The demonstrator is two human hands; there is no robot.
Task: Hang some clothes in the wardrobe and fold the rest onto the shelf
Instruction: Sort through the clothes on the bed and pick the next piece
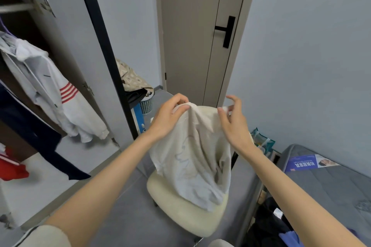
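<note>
- Here, the open wardrobe (30, 50) stands left of the cream chair (186, 212), with a white jacket (60, 96) hanging inside.
- The cream shirt (192, 158) hangs above the chair seat.
- The left hand (168, 118) pinches its top edge.
- The right hand (234, 124) pinches the other top corner.

Pale grey walls (311, 66), taupe door (192, 32) with black lever handle (225, 31) beyond the fingers, grey floor (128, 212) beneath, cream chair (180, 216) below them, grey mattress (331, 182) off right
</note>
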